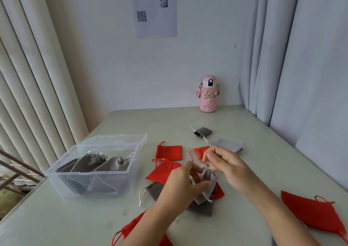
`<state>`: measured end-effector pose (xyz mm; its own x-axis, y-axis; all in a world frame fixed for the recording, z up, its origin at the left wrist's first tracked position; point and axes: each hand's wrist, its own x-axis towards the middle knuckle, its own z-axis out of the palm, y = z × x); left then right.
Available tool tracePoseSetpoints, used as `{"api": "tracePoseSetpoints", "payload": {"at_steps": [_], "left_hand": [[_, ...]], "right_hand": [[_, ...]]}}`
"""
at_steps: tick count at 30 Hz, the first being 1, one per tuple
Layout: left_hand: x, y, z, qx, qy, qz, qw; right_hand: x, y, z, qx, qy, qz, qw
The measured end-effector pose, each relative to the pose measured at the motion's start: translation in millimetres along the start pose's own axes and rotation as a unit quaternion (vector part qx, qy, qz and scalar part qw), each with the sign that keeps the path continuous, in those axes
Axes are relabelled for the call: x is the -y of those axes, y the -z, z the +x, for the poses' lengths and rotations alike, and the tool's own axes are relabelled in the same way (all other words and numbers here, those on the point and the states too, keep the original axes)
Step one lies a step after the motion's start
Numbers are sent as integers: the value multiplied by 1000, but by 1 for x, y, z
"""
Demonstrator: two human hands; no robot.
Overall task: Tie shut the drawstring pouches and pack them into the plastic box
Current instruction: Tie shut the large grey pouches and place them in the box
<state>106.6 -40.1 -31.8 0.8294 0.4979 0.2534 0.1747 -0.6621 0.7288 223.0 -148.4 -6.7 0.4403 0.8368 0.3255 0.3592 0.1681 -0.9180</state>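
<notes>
Hiding grey pouch (211,177) mouth: left hand (180,184), right hand (226,164).

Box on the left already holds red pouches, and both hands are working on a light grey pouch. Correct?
No. The head view shows the pouches in the box are grey, not red. The left hand and right hand do work on a light grey pouch.

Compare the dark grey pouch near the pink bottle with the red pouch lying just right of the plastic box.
The dark grey pouch is cinched, its mouth puckered; the red pouch lies flat and square. The grey one's cord is pale, the red one's red. Both lie on the table, outside the box.
</notes>
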Motion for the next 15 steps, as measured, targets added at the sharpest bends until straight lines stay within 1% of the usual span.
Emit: {"api": "tracePoseSetpoints", "payload": {"at_steps": [2, 4, 5, 7, 10, 12, 15], "left_hand": [[-1, -2, -1, 2, -12, 8, 1000], [-1, -1, 0, -3, -27, 0, 1000], [-2, 1, 1, -6, -24, -23, 999], [-4, 8, 3, -2, -5, -121, 993], [-6, 19, 6, 0, 2, -266, 964], [-8, 21, 5, -4, 14, -314, 949], [-9, 21, 5, -15, 50, -349, 936]], "right_hand": [[2, -1, 0, 10, -7, 57, 998], [3, 1, -1, 20, -14, 80, 996], [3, 3, -1, 21, -16, 67, 997], [0, 6, -1, 17, -19, 0, 1000], [-5, 7, -1, -7, -29, -85, 996], [-7, 7, -1, -20, -36, -115, 992], [-10, 7, 0, -31, -31, -147, 988]]}}
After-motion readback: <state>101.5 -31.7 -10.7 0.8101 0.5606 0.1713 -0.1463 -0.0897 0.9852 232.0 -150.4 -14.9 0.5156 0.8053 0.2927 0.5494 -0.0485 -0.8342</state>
